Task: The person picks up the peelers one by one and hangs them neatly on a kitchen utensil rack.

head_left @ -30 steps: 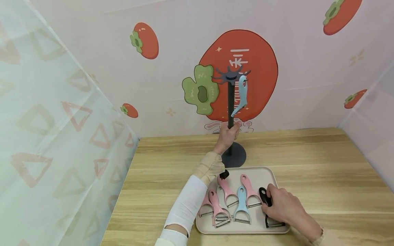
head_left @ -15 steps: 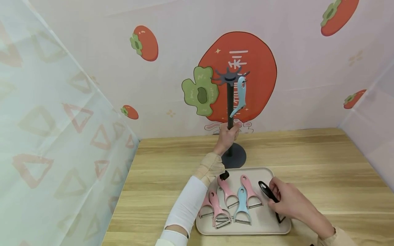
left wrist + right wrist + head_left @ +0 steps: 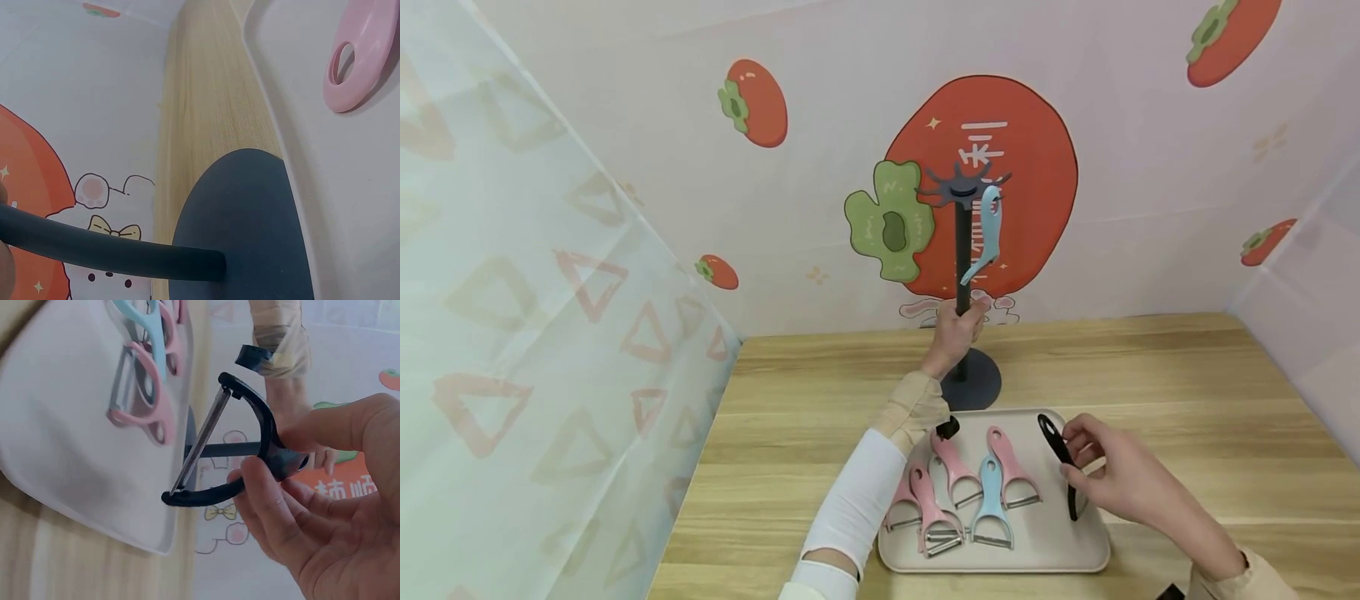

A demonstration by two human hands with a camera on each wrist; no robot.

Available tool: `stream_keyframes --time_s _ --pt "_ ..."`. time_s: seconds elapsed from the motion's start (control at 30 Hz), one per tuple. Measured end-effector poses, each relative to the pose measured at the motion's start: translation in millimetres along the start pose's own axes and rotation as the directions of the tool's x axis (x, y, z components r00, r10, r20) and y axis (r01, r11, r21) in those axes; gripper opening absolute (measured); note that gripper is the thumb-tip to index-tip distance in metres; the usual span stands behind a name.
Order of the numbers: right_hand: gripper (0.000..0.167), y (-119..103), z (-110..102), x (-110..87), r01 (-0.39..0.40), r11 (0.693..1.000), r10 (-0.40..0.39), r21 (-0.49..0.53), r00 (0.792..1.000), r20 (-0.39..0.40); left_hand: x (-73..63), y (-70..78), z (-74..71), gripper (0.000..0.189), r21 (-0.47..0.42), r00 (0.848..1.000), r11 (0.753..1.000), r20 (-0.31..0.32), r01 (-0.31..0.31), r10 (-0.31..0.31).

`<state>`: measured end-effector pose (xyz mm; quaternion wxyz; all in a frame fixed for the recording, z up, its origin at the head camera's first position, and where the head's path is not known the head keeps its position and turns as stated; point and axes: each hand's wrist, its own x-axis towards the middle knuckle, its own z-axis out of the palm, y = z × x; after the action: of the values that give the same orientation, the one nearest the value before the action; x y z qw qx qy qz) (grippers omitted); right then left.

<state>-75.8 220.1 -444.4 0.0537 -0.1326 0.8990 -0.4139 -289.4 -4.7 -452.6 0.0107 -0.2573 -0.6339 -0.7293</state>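
Observation:
My left hand (image 3: pixel 953 336) grips the pole of a dark rack (image 3: pixel 962 250), whose top has several hook arms. From one hook hangs a light blue peeler (image 3: pixel 992 223). Over the right side of the beige tray (image 3: pixel 1037 550), my right hand (image 3: pixel 1112 471) pinches a black peeler (image 3: pixel 1057 442). The right wrist view shows thumb and fingers on the black peeler (image 3: pixel 269 444) near where handle meets head, its blade held off the tray. Several pink peelers (image 3: pixel 1003 450), a grey one (image 3: pixel 938 475) and a blue one (image 3: pixel 991 492) lie in the tray.
The rack's round base (image 3: pixel 977 379) stands on the wooden table (image 3: pixel 805 400) just behind the tray. A printed cloth wall (image 3: pixel 820 208) rises at the table's back edge, with further cloth at both sides. Black camera straps sit at the wrists.
My right hand has lifted the black peeler from the tray's right side and turned it more upright, moving slightly up and right. My left hand stays on the pole.

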Motion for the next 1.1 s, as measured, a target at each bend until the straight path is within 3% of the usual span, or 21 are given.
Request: stream_keyframes --time_s 0.17,0.4,0.7,0.87,0.97,1.1 --pt "0.035 -5 -12 5.6 0.054 0.998 -0.053 0.014 0.996 -0.071 -0.6 -0.3 -0.7 0.053 0.020 1.000 1.000 0.001 -0.010 0.010" --pt "0.041 -8 -27 13.1 0.210 0.973 -0.191 0.098 0.965 -0.180 -2.0 -0.5 -1.9 0.054 0.033 1.000 0.999 -0.004 0.000 0.001" --pt "0.050 -15 -46 26.9 0.365 0.905 -0.319 0.220 0.922 -0.220 1.7 -1.5 -1.6 0.053 0.038 1.000 0.999 -0.003 -0.021 0.021" --pt "0.050 -23 -57 33.6 0.403 0.866 -0.343 0.297 0.910 -0.234 0.9 -0.2 -1.3 0.053 0.046 1.000 0.999 0.004 -0.018 0.017" --pt "0.048 -30 -63 37.7 0.404 0.864 -0.336 0.300 0.907 -0.254 -0.2 0.1 -1.3 0.053 0.043 1.000 0.999 0.009 -0.008 0.007" --pt "0.049 -38 -71 44.8 0.401 0.886 -0.329 0.232 0.897 -0.295 -0.8 0.2 -1.0 0.053 0.034 1.000 0.999 0.007 0.003 -0.004"
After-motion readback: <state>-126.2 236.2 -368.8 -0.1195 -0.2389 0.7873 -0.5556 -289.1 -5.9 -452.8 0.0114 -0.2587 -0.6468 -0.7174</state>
